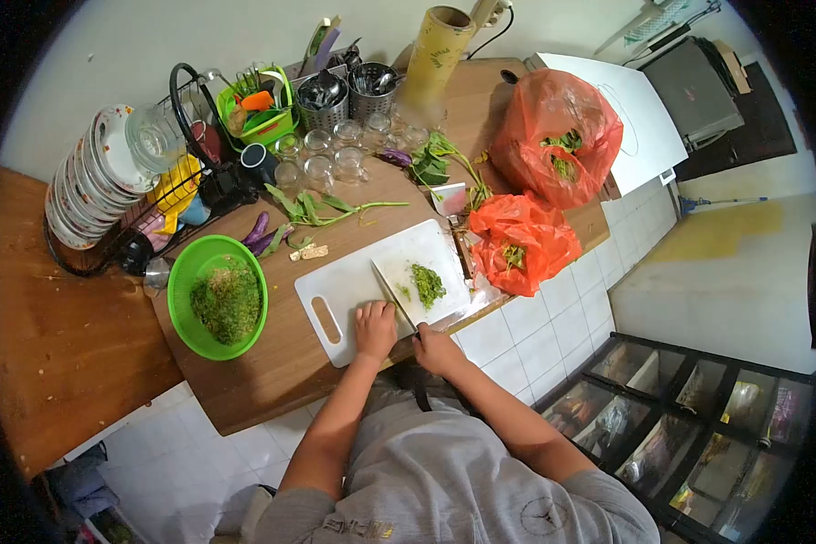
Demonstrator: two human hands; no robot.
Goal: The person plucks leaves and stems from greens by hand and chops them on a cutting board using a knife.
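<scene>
A white cutting board [335,292] lies near the table's front edge. My right hand [437,350] is wrapped round the handle of a kitchen knife [392,290], whose blade points away from me across the board. Just left of the blade, my left hand [375,328] presses down on the board with its fingers curled together. Whatever is under those fingers is hidden. Right of the blade sits a small heap of chopped greens [428,286], with a few bits beside the knife. A green plastic basket [265,313] of finely chopped greens [225,304] stands farther left.
Red plastic bags [553,118] with greens stand at the right. Behind the board lie leafy stalks [335,213], purple eggplants [258,234] and several glass mugs [319,170]. A dish rack [136,218] with plates is at the left, and a yellow wrap roll [435,54] stands behind.
</scene>
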